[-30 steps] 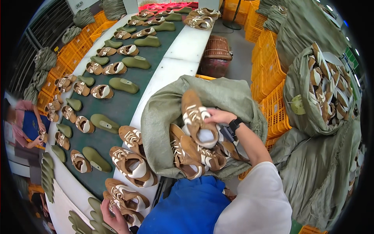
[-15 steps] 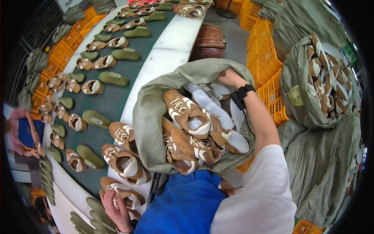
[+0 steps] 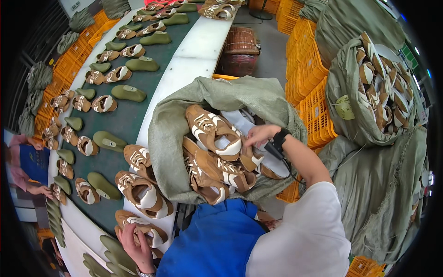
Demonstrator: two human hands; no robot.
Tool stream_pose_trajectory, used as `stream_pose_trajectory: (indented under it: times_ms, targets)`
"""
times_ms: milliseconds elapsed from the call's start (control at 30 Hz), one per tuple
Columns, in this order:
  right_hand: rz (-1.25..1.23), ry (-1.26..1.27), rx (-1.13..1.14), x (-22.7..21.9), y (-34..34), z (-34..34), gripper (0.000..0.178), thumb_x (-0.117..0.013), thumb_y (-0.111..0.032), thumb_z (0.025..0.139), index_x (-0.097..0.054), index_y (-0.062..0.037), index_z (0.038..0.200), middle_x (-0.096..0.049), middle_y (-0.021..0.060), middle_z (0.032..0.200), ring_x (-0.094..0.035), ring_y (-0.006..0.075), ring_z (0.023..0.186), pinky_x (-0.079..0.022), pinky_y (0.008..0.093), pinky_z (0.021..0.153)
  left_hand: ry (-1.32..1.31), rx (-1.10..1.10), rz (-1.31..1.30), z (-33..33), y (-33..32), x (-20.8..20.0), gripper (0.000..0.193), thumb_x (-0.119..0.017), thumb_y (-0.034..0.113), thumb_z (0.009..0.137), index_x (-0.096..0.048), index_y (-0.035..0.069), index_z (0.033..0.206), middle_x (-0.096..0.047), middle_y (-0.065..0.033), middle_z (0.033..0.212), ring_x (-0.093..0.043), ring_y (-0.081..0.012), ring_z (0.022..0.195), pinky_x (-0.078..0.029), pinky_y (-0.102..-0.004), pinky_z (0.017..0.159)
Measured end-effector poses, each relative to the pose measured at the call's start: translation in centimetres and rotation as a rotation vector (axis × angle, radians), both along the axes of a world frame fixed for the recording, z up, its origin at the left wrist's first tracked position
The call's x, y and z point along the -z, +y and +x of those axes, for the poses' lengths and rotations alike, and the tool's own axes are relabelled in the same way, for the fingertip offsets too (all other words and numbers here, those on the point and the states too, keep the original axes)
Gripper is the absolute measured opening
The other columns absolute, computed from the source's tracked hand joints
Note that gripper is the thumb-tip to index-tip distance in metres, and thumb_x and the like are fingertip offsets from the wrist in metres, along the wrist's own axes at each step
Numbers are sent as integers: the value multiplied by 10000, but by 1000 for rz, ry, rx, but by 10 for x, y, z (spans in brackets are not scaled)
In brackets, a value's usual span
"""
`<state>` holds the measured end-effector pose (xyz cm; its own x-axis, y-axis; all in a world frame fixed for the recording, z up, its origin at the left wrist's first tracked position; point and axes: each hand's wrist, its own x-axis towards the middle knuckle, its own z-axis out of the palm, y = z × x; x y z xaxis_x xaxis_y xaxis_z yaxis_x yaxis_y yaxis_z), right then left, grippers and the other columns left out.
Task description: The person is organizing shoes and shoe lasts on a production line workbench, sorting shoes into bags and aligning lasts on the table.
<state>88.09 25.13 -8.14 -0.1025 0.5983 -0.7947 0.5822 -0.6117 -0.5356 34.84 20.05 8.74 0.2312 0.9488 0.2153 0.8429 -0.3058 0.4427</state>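
In front of me a grey-green woven sack (image 3: pixel 168 152) gapes, filled with brown-and-white lace-up shoes (image 3: pixel 213 130) and pale grey sole-shaped linings (image 3: pixel 237 122). My right hand (image 3: pixel 261 135), a black band round its wrist, reaches into it with the fingers closed on the edge of a brown shoe (image 3: pixel 250 159) at the pile's right side. On the white table edge to the left, my left hand (image 3: pixel 134 245) has its fingers curled over a brown-and-white shoe (image 3: pixel 140 226). Its fingertips are partly hidden against that shoe. Two more shoes (image 3: pixel 140 189) sit just beyond it.
A green conveyor belt (image 3: pixel 122 159) carries rows of shoes and green shoe lasts (image 3: pixel 110 141). Loose lasts (image 3: pixel 117 251) lie at the lower left. Across the belt a person (image 3: pixel 30 166) handles a shoe. Orange crates (image 3: pixel 316 111) and another full sack (image 3: pixel 344 87) stand at right.
My right hand has come from the sack's far right rim down and left onto a shoe inside. The rim there has slumped. My left hand stays on its shoe.
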Motion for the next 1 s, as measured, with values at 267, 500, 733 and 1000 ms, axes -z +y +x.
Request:
stream_pose_trajectory:
  times_ms: [267,500,733,1000]
  targets:
    - [728,-480,406,-1,88,67,352,-537,-256,833,-610,-20,1084,-577,164,1194,-530,284,1115,-405,352,937,56,24,-10,10,7,-5,220,-556,19,790,-582,12,1008,-611,-137,1003,-563,-313,999,-287,-485,1025]
    - [719,-674,-21,73,124,-22,531,-610,-430,743,-610,-74,1137,-577,180,1192,-514,322,1137,-401,361,960,70,20,-56,14,0,1,249,-577,14,753,-586,20,1002,-607,-148,1002,-554,-327,1021,-297,-487,1018]
    - [375,-282,3,46,145,17,463,-613,-296,696,-621,-49,1087,-622,192,1092,-597,328,973,-449,374,877,48,-84,-78,6,-11,5,227,-572,22,759,-588,30,986,-614,-135,970,-572,-312,957,-309,-476,1005]
    - [560,-789,48,89,167,83,434,-485,-289,832,-576,-3,1145,-532,221,1229,-492,333,1171,-378,384,971,41,-105,-118,16,-8,8,207,-567,15,766,-582,28,972,-616,-128,934,-578,-301,907,-309,-463,1013]
